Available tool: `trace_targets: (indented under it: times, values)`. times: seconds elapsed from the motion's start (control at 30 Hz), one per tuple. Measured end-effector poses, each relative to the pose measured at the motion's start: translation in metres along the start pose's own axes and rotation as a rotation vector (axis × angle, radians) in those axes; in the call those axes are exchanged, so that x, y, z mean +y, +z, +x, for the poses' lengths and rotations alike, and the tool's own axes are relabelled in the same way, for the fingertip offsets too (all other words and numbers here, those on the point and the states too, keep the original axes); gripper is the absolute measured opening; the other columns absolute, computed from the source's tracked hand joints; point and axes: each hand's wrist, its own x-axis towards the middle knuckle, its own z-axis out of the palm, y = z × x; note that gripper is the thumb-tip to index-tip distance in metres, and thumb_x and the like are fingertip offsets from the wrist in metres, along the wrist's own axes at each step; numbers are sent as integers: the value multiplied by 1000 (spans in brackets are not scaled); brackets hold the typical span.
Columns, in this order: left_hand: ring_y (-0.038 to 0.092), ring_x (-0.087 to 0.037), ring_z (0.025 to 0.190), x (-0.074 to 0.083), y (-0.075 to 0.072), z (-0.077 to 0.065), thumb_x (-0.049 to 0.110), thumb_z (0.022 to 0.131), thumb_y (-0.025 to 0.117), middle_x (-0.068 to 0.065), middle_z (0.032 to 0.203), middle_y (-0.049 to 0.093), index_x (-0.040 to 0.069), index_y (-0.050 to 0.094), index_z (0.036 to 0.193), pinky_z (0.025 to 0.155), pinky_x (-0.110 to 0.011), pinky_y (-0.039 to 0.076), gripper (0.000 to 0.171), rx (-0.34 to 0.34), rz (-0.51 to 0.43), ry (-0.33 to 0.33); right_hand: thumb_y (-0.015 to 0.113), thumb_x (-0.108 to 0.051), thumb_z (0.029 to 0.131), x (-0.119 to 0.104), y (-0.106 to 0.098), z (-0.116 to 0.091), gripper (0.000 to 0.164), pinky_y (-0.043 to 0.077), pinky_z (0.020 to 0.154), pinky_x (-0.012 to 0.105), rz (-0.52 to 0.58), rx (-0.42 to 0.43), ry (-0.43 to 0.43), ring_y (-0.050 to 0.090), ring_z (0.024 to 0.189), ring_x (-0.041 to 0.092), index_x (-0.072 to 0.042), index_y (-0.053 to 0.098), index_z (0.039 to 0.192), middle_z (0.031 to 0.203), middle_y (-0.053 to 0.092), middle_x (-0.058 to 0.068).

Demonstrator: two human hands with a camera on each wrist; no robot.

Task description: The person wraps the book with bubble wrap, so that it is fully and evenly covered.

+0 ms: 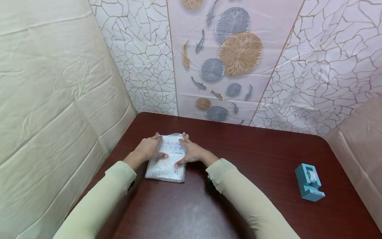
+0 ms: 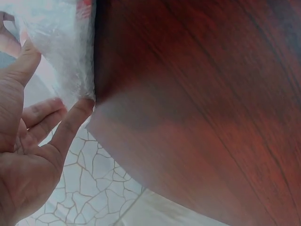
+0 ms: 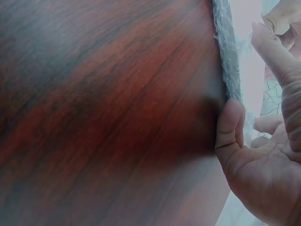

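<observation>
A flat, rectangular bubble-wrapped package point(image 1: 165, 171) lies on the table, with bluish print showing through the clear wrap. My left hand point(image 1: 147, 148) grips its left side, thumb over the top face and fingers at the far left corner. From the right, my right hand point(image 1: 193, 152) holds the opposite edge, its thumb also on top. In the left wrist view, a fingertip of the left hand point(image 2: 35, 150) meets the package's point(image 2: 70, 52) corner. The right wrist view has the right hand's point(image 3: 263, 165) fingers bent against the wrapped edge point(image 3: 228, 56).
A teal tape dispenser point(image 1: 311, 194) with a roll of clear tape point(image 1: 312, 176) stands on the right side of the dark red-brown wooden table point(image 1: 253, 166). Patterned sheeting point(image 1: 149, 59) hangs behind the table, and beige cloth point(image 1: 59, 99) borders the left side.
</observation>
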Motion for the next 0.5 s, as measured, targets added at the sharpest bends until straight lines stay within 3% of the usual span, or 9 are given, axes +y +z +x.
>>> trace_targets:
  times: [0.27, 0.4, 0.5]
  values:
    - [52, -53, 151, 0, -2, 2, 53, 99, 80, -17, 178, 40, 15, 48, 168, 122, -65, 47, 86, -38, 28, 104, 99, -45, 82, -1, -1, 2, 132, 22, 140, 49, -15, -8, 16, 2, 173, 41, 1, 17, 175, 184, -11, 25]
    - [50, -57, 150, 3, -5, 2, 51, 102, 76, -15, 180, 36, 14, 48, 168, 122, -65, 47, 81, -74, 42, 122, 98, -48, 83, -5, -3, 1, 132, 24, 139, 50, -43, -15, 27, 5, 173, 41, 1, 18, 175, 184, -10, 25]
    - [49, -56, 150, 4, -7, 3, 49, 103, 76, -12, 181, 35, 11, 47, 168, 119, -65, 49, 81, -93, 44, 133, 96, -52, 83, -8, -4, 1, 130, 22, 139, 58, -88, -20, 44, 8, 172, 45, 0, 20, 175, 185, -7, 25]
